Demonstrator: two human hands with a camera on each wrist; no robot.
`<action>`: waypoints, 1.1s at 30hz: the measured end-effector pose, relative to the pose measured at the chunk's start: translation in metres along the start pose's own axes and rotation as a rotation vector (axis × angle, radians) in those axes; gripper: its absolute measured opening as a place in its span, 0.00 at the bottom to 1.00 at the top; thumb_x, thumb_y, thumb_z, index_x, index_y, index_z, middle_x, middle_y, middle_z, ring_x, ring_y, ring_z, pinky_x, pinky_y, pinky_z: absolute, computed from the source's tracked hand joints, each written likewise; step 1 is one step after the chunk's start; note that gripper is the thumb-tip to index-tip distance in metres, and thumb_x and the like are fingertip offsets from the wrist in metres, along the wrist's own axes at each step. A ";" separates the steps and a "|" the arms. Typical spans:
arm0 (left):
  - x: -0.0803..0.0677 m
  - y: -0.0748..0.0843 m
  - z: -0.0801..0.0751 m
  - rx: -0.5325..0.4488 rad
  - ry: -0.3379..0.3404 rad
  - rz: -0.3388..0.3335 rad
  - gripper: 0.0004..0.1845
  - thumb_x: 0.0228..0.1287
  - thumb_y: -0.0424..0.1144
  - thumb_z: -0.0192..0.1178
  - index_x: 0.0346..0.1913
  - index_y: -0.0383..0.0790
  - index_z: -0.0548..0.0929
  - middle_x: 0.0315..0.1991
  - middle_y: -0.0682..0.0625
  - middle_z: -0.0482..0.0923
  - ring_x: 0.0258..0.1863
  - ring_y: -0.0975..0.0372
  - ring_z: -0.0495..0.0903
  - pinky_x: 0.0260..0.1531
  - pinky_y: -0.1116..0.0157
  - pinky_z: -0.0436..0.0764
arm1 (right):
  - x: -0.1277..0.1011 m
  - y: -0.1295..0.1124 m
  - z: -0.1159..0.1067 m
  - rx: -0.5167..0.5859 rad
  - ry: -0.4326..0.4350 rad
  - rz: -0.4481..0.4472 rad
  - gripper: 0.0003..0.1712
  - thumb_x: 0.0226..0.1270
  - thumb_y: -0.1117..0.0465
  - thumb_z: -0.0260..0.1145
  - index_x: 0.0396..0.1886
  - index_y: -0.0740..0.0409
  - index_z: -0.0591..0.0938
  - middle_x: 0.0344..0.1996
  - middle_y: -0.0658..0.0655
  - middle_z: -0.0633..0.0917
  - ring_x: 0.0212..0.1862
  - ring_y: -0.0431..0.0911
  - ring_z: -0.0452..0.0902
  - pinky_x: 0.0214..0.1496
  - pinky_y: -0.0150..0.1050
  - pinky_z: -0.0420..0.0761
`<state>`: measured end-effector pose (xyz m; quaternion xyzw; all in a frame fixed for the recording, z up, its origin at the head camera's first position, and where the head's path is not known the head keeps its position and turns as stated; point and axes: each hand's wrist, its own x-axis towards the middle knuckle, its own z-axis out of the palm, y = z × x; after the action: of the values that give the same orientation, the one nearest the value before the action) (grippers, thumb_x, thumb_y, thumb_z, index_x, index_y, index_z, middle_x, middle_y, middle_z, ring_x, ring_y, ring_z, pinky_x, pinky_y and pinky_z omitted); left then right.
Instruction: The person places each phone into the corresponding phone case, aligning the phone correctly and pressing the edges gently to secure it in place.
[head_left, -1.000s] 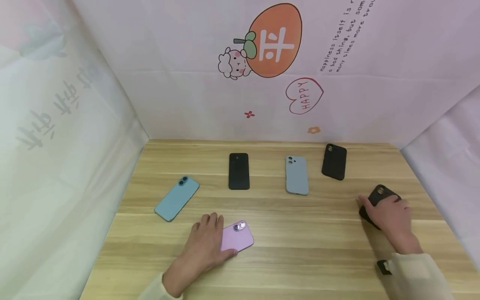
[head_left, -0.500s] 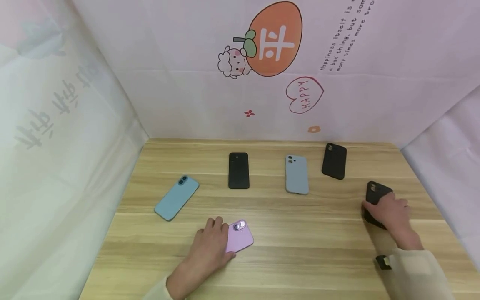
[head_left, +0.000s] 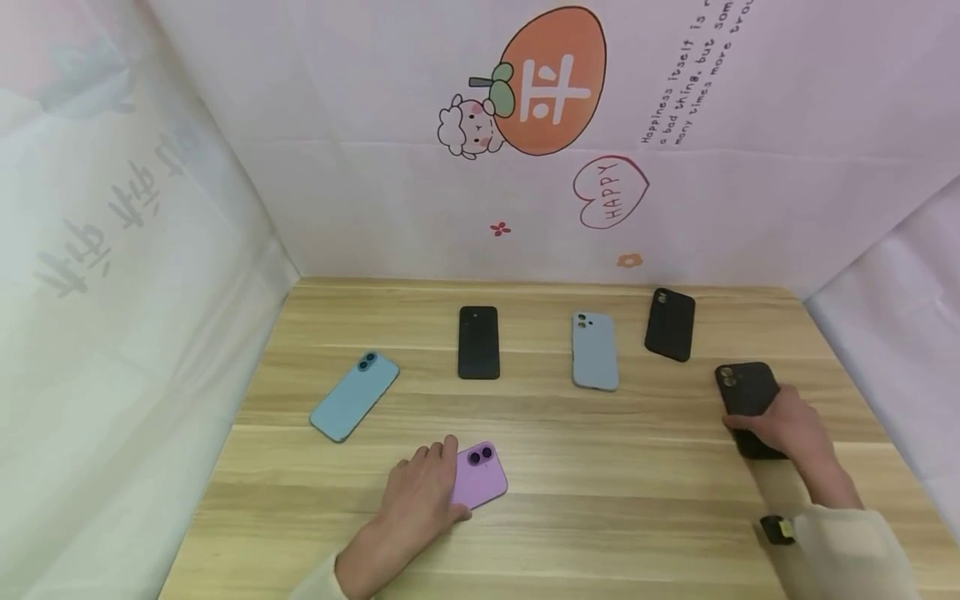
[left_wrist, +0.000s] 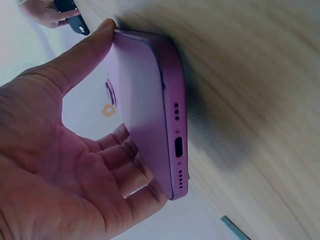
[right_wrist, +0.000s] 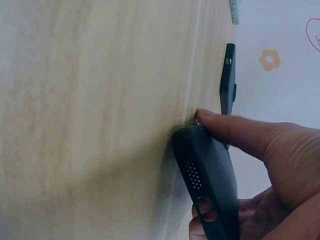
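Observation:
My left hand (head_left: pixel 420 500) grips a pink-purple phone (head_left: pixel 482 475) across its lower half, with its two camera lenses uncovered at the far end. In the left wrist view the thumb is on one long edge and fingers are on the other; the phone's (left_wrist: pixel 145 100) charging-port end faces the camera. At the right, my right hand (head_left: pixel 798 429) holds a black phone case (head_left: pixel 750 392) by its sides, camera cutouts at upper left. The right wrist view shows the case's (right_wrist: pixel 205 160) port cutout, skin visible through it, and my thumb along one edge.
A light blue phone (head_left: pixel 355 396) lies slanted at the left of the wooden table (head_left: pixel 570 533). Farther back lie a black phone-shaped slab (head_left: pixel 478 343), a grey-blue phone case (head_left: pixel 595 352) and another black phone case (head_left: pixel 670 325). A printed white cloth (head_left: pixel 390 208) stands behind.
The black case in my right hand has turned counterclockwise, its camera end swinging left. My left hand has shifted slightly right along the phone, which stays in place.

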<state>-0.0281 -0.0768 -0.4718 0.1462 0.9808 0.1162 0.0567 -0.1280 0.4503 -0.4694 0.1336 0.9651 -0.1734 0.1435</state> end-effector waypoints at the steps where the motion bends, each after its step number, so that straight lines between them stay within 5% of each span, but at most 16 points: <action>1: 0.000 -0.001 0.000 -0.006 -0.002 0.002 0.42 0.38 0.54 0.89 0.49 0.38 0.74 0.34 0.46 0.78 0.31 0.57 0.76 0.24 0.59 0.78 | 0.000 0.000 0.000 0.008 0.005 0.006 0.67 0.64 0.40 0.76 0.67 0.95 0.52 0.55 0.95 0.68 0.52 0.83 0.72 0.48 0.69 0.80; 7: 0.003 -0.002 0.000 -0.042 -0.037 0.030 0.37 0.38 0.50 0.90 0.47 0.35 0.80 0.34 0.47 0.78 0.30 0.60 0.75 0.24 0.61 0.79 | -0.004 -0.004 -0.003 0.034 0.102 -0.037 0.51 0.73 0.48 0.69 0.66 0.91 0.58 0.52 0.91 0.72 0.47 0.81 0.75 0.39 0.66 0.81; 12: 0.003 -0.003 -0.003 -0.096 -0.069 0.045 0.35 0.43 0.44 0.88 0.50 0.36 0.79 0.32 0.47 0.81 0.26 0.61 0.77 0.21 0.61 0.77 | -0.006 -0.014 -0.006 0.022 0.151 -0.150 0.30 0.79 0.56 0.62 0.53 0.87 0.70 0.38 0.81 0.80 0.32 0.65 0.80 0.28 0.52 0.79; 23: 0.005 -0.007 -0.018 -0.229 -0.138 0.073 0.15 0.70 0.33 0.68 0.50 0.36 0.73 0.25 0.47 0.78 0.20 0.61 0.71 0.18 0.64 0.72 | -0.014 -0.027 -0.006 0.027 0.237 -0.223 0.23 0.76 0.60 0.63 0.48 0.83 0.77 0.33 0.77 0.85 0.32 0.66 0.82 0.32 0.58 0.79; 33: 0.016 -0.022 -0.025 -0.708 -0.088 -0.005 0.20 0.80 0.32 0.56 0.66 0.30 0.65 0.34 0.42 0.79 0.26 0.59 0.79 0.22 0.65 0.82 | -0.025 -0.058 -0.015 0.106 0.186 -0.271 0.28 0.80 0.56 0.62 0.60 0.81 0.76 0.38 0.78 0.87 0.32 0.61 0.86 0.29 0.49 0.82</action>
<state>-0.0527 -0.0976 -0.4541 0.1199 0.8766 0.4425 0.1464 -0.1261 0.3978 -0.4307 0.0251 0.9730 -0.2285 0.0219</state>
